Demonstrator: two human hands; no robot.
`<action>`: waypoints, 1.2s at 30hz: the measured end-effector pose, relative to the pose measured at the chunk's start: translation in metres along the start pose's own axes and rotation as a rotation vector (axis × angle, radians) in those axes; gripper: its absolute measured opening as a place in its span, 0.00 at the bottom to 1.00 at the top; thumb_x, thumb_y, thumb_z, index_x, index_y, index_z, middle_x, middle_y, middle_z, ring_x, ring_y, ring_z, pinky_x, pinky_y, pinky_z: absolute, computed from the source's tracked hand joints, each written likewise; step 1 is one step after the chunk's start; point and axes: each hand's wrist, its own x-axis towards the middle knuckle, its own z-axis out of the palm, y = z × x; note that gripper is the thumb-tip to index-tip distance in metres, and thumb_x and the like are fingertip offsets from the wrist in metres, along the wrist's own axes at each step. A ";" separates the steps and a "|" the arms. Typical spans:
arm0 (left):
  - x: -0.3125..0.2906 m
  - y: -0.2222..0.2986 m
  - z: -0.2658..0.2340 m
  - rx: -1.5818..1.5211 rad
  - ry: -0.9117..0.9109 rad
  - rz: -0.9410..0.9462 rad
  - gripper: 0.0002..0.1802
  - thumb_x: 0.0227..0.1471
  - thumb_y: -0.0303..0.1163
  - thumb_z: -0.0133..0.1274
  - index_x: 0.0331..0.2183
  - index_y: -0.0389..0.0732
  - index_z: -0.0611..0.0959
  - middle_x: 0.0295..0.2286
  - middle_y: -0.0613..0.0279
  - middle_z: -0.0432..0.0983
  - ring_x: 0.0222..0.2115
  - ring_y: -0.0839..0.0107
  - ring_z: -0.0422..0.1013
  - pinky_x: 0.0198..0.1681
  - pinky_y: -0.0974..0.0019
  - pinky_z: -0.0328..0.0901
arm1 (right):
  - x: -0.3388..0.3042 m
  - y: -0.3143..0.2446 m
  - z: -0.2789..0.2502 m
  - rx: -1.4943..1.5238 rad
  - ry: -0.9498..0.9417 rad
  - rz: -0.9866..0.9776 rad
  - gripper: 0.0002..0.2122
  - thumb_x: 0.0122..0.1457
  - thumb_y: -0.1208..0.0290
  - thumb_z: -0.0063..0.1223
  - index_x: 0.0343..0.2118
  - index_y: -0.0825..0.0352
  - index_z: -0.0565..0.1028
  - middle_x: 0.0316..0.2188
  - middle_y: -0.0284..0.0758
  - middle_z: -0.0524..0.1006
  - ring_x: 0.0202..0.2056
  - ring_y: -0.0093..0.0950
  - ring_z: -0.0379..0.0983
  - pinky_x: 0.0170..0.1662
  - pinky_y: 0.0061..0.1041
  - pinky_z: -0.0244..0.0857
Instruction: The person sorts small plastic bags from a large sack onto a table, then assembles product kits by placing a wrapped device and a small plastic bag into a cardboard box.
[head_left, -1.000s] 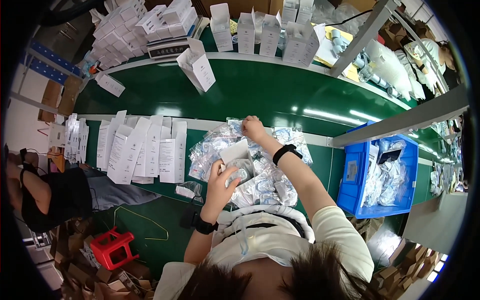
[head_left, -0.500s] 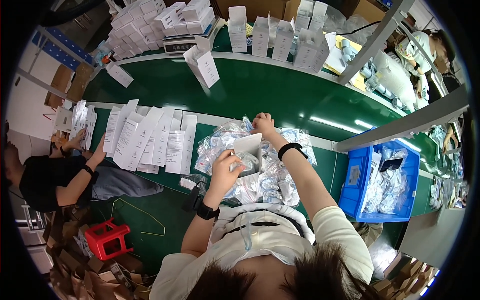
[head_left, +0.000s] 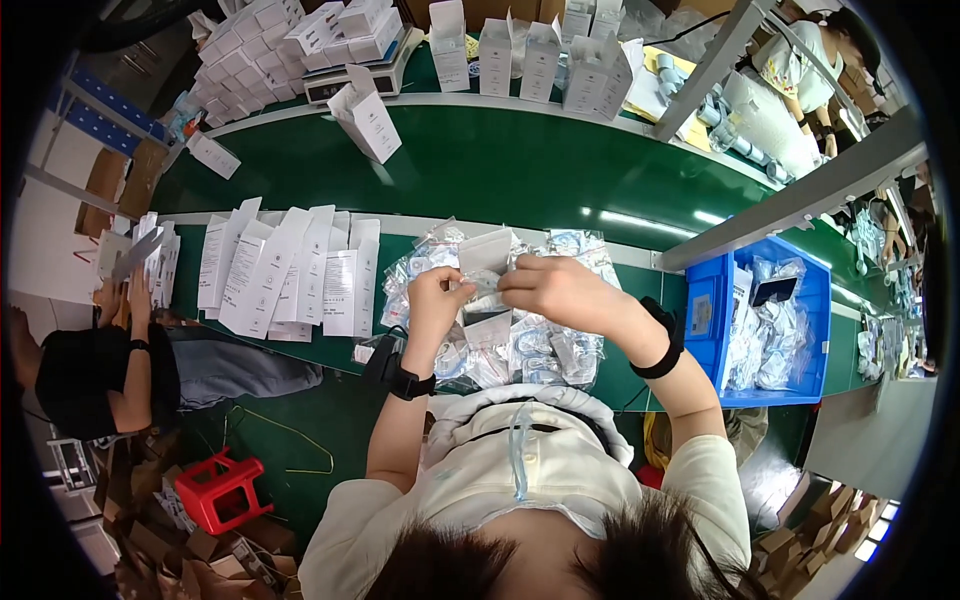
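An open white carton (head_left: pixel 487 332) stands before me among clear bags of small pale-blue and white parts (head_left: pixel 535 368), its back flap (head_left: pixel 486 250) raised. At its mouth is a clear plastic bag (head_left: pixel 486 289). My left hand (head_left: pixel 437 308) is at the carton's left side, thumb and fingers pinched on the bag's edge. From the right, my right hand (head_left: pixel 560 290) reaches over the carton with its fingers curled together at the bag's other side. What lies inside the carton is mostly hidden by the bag and my fingers.
Several flat white cartons (head_left: pixel 290 270) lie to the left, beside a co-worker's hands (head_left: pixel 125 300). A blue bin (head_left: pixel 705 335) of bagged parts stands at the right. Across the green belt (head_left: pixel 480 165) are upright open cartons (head_left: pixel 540 60) and a stack of closed boxes (head_left: pixel 245 60).
My right hand has come back from the bags beyond the carton to its mouth. My left hand has shifted slightly at the carton. The co-worker's hands have drawn together.
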 end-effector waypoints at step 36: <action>0.012 -0.007 0.006 -0.357 -0.018 0.024 0.06 0.38 0.20 0.56 0.24 0.34 0.75 0.22 0.69 0.69 0.22 0.85 0.63 0.25 0.81 0.57 | -0.033 0.027 0.104 0.471 0.426 0.462 0.36 0.31 0.69 0.65 0.49 0.67 0.62 0.44 0.38 0.64 0.48 0.36 0.58 0.50 0.34 0.54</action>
